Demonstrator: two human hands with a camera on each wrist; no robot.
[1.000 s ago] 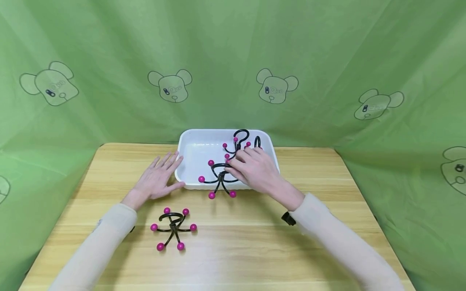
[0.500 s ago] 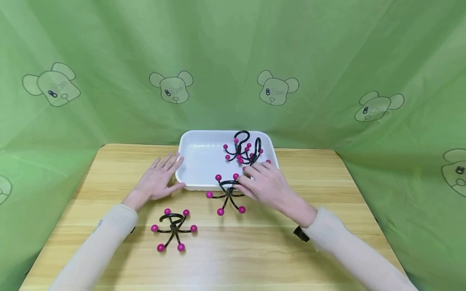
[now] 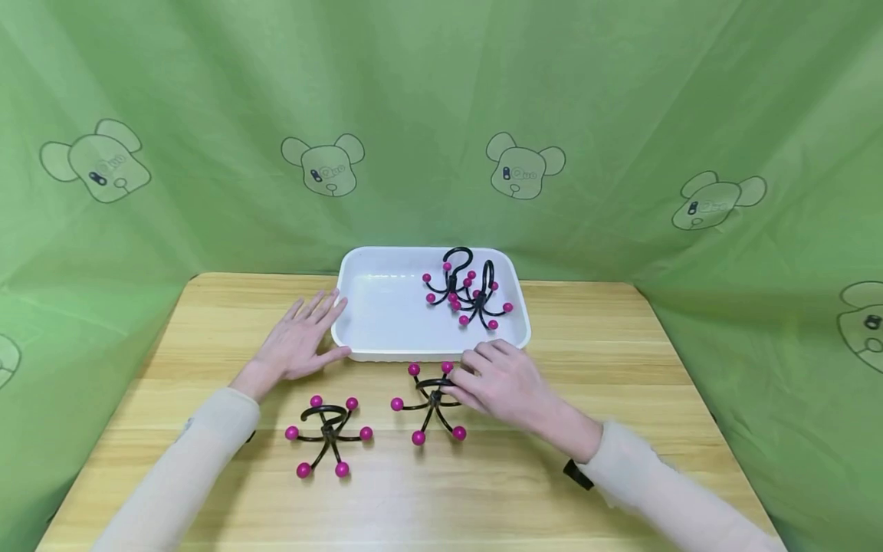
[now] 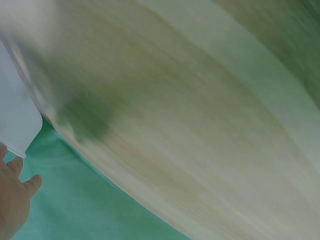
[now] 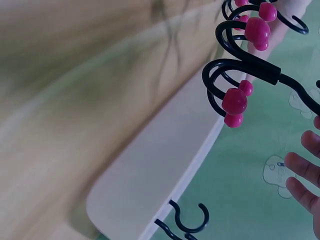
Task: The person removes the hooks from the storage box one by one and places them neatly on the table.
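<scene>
Between thumb and fingers my right hand (image 3: 503,387) pinches the top hook of a black wire claw hanger (image 3: 434,399) with pink ball tips. This hanger is held upright in front of the white tray (image 3: 386,356); in the right wrist view the hanger (image 5: 250,67) shows its curled arms side-on. Fingers spread, my left hand (image 3: 297,345) rests at the tray's left rim. A second claw hanger (image 3: 328,433) of the same kind stands on the table to the left. Inside the tray's right side sit two more hangers, one at the back (image 3: 451,284) and one nearer the front (image 3: 480,301).
The wooden table (image 3: 552,491) runs back to a green curtain (image 3: 428,92) with printed bear heads, which also closes off both sides. The tray stands at the table's back edge, near the curtain.
My right hand has carried its hanger from over the tray toward me and down, to just in front of the tray. The left hand and the other hangers have stayed put.
</scene>
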